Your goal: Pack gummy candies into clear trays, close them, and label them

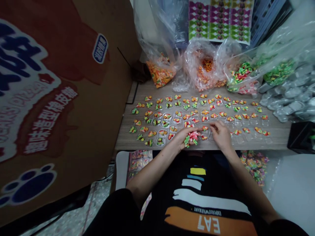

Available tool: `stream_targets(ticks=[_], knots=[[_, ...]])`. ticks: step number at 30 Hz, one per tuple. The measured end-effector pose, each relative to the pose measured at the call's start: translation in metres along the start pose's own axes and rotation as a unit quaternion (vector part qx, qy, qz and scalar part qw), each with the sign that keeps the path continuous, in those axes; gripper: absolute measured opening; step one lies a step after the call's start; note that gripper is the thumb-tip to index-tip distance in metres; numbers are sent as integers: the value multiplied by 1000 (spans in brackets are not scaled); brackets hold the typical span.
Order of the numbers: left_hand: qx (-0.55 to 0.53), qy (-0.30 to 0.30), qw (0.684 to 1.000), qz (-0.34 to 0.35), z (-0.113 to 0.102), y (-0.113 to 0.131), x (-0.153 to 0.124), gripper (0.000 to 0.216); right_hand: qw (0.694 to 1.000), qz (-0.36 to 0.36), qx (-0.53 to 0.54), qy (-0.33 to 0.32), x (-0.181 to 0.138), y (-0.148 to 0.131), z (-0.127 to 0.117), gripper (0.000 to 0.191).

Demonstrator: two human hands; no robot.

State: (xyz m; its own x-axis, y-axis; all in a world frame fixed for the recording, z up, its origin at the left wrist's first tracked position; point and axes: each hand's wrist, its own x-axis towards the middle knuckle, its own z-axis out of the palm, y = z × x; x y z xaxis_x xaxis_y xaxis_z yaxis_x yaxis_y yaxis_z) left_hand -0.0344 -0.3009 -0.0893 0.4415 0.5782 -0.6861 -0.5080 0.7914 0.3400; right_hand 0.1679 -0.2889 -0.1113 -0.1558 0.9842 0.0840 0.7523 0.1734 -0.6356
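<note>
My left hand [180,137] is closed around a small heap of pink and green gummy candies [192,139], its forefinger stretched toward a small clear plastic tray [204,136] holding orange and red-white pieces. Just right of that tray, my right hand [221,135] has its thumb and forefinger drawn together; whatever lies between them is hidden. Rows of similar clear trays cover the tabletop around both hands. Many hold a pizza-slice gummy [186,117] with an orange piece, and those toward the left also hold green star-shaped or red-white candies.
Open plastic bags of orange slices [159,73], small orange candies [206,65] and red-green candies [243,72] stand along the back. Stacked clear trays [292,95] lie at right. A large printed carton [110,98] blocks the left; a label sheet [220,21] stands behind.
</note>
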Motion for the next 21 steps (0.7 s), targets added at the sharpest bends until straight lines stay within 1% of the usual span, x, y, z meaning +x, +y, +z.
stream_targets(ticks=[2, 4, 12, 15, 18, 21], knots=[[-2, -3, 1000, 5, -1, 0, -1, 26, 1000, 1, 14, 18, -1, 1, -3, 19], [-7, -2, 1000, 2, 0, 0, 0, 26, 999, -4, 24, 21, -1, 1, -4, 19], [-12, 31, 999, 8, 4, -1, 2, 20, 1000, -4, 16, -3, -4, -6, -4, 19], [-21, 32, 999, 15, 3, -1, 0, 20, 1000, -10, 16, -19, -7, -12, 0, 19], [-26, 35, 999, 24, 1, 0, 1, 20, 999, -17, 17, -37, -9, -19, 10, 20], [-27, 34, 999, 32, 0, 1, 1, 22, 998, -29, -5, -49, -9, -24, 20, 20]])
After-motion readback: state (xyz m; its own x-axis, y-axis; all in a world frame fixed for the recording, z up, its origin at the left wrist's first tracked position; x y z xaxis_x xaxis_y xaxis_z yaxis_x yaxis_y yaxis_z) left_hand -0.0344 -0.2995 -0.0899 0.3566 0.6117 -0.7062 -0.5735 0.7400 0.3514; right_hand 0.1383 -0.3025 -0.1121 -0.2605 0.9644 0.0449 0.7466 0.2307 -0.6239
